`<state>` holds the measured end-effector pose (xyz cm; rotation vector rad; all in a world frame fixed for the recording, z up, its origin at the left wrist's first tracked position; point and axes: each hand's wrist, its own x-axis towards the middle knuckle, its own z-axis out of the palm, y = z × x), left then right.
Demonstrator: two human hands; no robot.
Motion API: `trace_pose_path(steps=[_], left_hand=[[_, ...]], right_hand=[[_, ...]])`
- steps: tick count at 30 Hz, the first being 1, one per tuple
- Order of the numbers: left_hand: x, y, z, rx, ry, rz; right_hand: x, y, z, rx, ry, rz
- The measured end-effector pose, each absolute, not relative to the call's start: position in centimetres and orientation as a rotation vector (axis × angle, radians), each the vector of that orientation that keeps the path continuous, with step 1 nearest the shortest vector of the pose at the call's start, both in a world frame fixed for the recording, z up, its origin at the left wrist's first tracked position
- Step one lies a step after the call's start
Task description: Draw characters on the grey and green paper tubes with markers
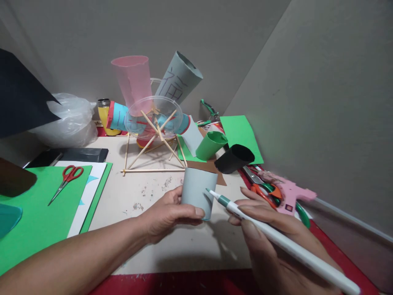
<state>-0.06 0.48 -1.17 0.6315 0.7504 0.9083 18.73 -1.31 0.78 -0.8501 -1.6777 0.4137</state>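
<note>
My left hand (pixel 167 213) is wrapped round a small grey paper tube (pixel 198 191), holding it upright just above the table. My right hand (pixel 270 237) grips a white pen with a green collar (pixel 276 237). The pen's tip points at the tube's right side, almost touching it. Behind them stands a wheel model (pixel 155 119) made of wooden sticks and a clear plastic disc, with pink, grey and blue paper tubes fixed around it.
Green and black paper tubes (pixel 211 144) lie at the right, beside green paper (pixel 241 133), scissors (pixel 262 188) and a pink glue gun (pixel 291 192). Red scissors (pixel 67 176) rest on green sheets at the left. A plastic bag (pixel 69 119) and a jar stand at the back.
</note>
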Motion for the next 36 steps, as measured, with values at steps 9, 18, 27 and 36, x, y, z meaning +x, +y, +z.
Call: trace_pose_path(steps=[9, 18, 27, 36], left_hand=[[-0.1, 0.5, -1.0, 0.629, 0.748, 0.91], [0.0, 0.5, -0.9, 0.622, 0.754, 0.915], [-0.1, 0.4, -1.0, 0.667, 0.714, 0.908], [-0.1, 0.3, -1.4, 0.697, 0.659, 0.945]], right_hand=[[18.9, -1.2, 0.7, -0.863, -1.695, 0.397], [19.0, -1.1, 0.7, -0.86, -1.705, 0.389], [18.3, -1.0, 1.0, -0.886, -1.664, 0.525], [18.0, -0.8, 1.2, -0.818, -1.678, 0.638]])
